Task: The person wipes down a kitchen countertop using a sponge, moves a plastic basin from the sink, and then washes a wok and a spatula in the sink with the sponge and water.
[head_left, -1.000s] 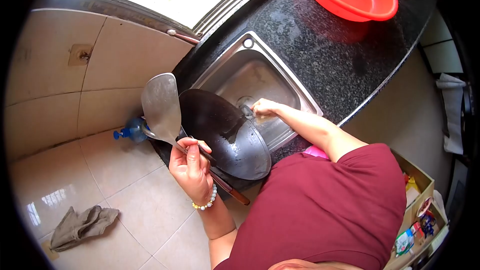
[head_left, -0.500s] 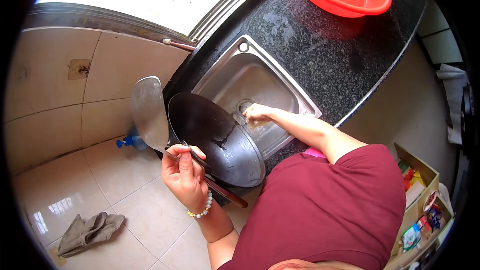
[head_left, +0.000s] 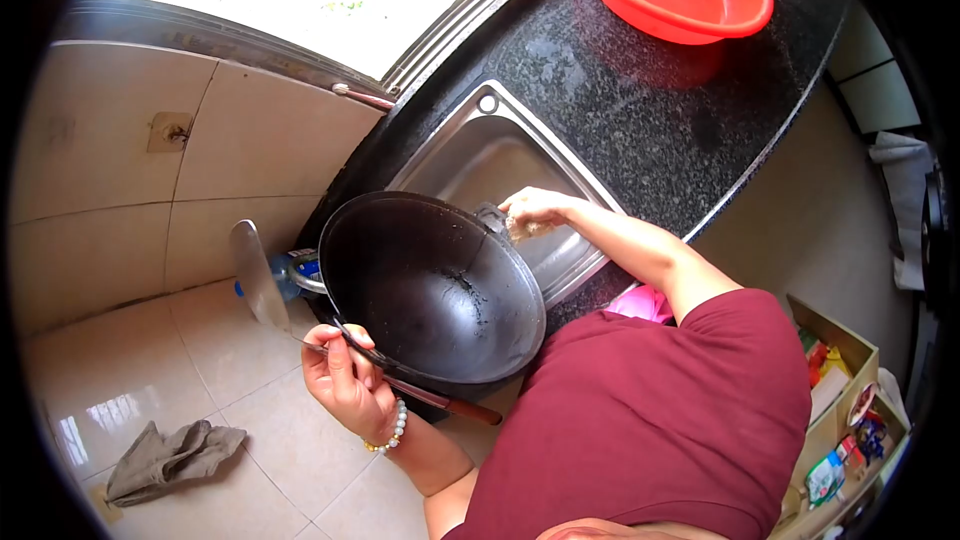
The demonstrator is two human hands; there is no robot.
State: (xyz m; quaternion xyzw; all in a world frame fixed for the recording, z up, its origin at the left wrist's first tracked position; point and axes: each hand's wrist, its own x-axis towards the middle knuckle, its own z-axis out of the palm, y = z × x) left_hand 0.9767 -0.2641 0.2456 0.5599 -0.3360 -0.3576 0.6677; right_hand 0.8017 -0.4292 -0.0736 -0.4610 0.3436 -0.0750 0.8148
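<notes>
A dark wok (head_left: pixel 420 290) is tilted over the near-left part of the steel sink (head_left: pixel 492 98), its wet inside facing me. My left hand (head_left: pixel 345 385), with a beaded bracelet at the wrist, is closed on the wok's near rim and ear. The same hand pinches the shaft of a wok spatula (head_left: pixel 258 275), its metal blade out to the left and its wooden handle end under the wok. Across the wok, my right hand (head_left: pixel 538 206) is closed on a beige scrubber (head_left: pixel 528 230), right beside the far ear (head_left: pixel 492 218).
A red basin (head_left: pixel 690 25) stands on the black speckled counter (head_left: pixel 640 120). Behind the wok, a blue plastic bottle (head_left: pixel 285 275) is on the left. A grey cloth (head_left: pixel 175 460) lies on the tiled floor, and something pink (head_left: pixel 642 304) shows by my body. Boxes of packets (head_left: pixel 850 440) stand at the right.
The wok has tipped so more of its inside faces me. The spatula blade has swung lower and turned nearly edge-on. My right hand has shifted slightly up and right with the scrubber.
</notes>
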